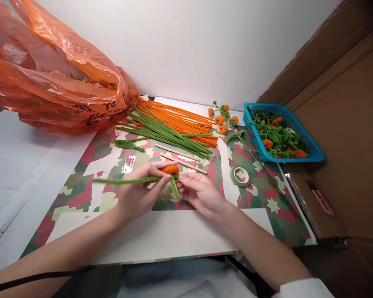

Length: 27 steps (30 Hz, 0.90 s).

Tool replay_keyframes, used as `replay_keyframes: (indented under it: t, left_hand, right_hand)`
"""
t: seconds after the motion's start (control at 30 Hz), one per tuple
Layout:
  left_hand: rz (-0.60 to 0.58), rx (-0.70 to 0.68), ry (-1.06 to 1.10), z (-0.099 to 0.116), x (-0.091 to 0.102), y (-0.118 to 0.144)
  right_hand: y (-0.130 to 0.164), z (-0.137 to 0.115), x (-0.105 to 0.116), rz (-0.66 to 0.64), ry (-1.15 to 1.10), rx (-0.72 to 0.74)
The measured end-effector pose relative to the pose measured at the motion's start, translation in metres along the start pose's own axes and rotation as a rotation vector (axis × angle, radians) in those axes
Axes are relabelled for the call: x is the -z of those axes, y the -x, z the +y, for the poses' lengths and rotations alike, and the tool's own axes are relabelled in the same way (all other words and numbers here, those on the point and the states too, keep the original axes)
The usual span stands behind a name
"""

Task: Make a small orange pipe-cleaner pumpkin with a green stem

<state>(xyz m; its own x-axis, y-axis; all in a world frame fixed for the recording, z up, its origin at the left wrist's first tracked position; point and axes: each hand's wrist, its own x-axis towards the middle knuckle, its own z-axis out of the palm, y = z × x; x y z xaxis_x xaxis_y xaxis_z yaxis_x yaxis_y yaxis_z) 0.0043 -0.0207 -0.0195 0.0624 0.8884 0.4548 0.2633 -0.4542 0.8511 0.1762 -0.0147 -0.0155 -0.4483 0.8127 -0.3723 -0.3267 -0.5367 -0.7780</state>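
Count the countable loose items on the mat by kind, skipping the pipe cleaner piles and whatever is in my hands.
Wooden sticks: 2
Green tape roll: 1
Blue basket: 1
Orange plastic bag: 1
Finished flower stem: 1
Total: 6

bag behind left, basket right, tape roll between

Bright, even light, soft shadows, wide-angle bending at the edges.
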Motion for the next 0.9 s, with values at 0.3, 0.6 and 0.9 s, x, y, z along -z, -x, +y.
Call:
replay_keyframes:
  t: [0.3, 0.6, 0.9]
  left_hand:
    - [-0.139, 0.731, 0.433, 0.004, 0.001, -0.01]
    - [-0.024, 0.45, 0.111, 0.01, -0.002, -0.003]
    - [0.048, -0.351, -0.29, -0.002, -0.004, 0.007]
  right_hand:
    - [0.001, 0.004, 0.006, 0.287, 1.289, 1.204]
    - [-0.002, 0.01, 0.003, 0.324, 1.314, 1.169]
    - [0.003, 0.009, -0.019, 0.31, 0.474, 0.508]
